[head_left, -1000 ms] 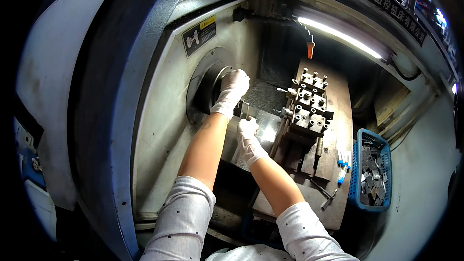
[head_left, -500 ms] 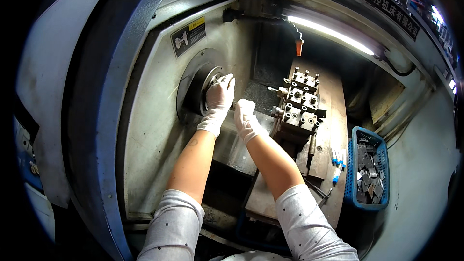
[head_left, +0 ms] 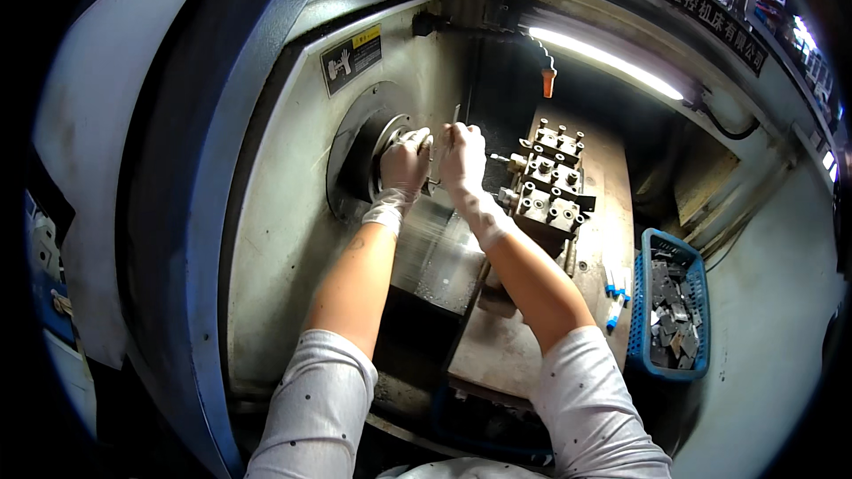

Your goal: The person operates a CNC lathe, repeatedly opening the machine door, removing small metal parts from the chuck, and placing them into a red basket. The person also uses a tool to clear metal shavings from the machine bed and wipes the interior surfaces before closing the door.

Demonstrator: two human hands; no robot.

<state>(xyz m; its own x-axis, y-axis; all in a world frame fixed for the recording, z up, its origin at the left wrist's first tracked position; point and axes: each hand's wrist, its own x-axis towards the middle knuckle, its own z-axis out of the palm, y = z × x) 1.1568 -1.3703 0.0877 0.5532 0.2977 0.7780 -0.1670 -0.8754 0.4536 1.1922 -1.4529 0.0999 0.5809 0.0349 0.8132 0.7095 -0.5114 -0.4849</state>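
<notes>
The dark chuck (head_left: pixel 361 160) juts from the left wall (head_left: pixel 284 213). Your left hand (head_left: pixel 406 162) is at its face, its grip hidden. Just right, your right hand (head_left: pixel 463 157) closes around a thin rod (head_left: pixel 457 113). Farther right stand tool holders (head_left: pixel 552 176); nearer, a blue basket (head_left: pixel 637 310).

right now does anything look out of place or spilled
Mildly odd: blue-ended pieces lie scattered on the brown bed, outside the basket; also specks, perhaps drops, mar the otherwise shiny plate below the right hand.

Chuck (head_left: pixel 362 162) partly hidden, sleeves (head_left: pixel 311 399) cut off
</notes>
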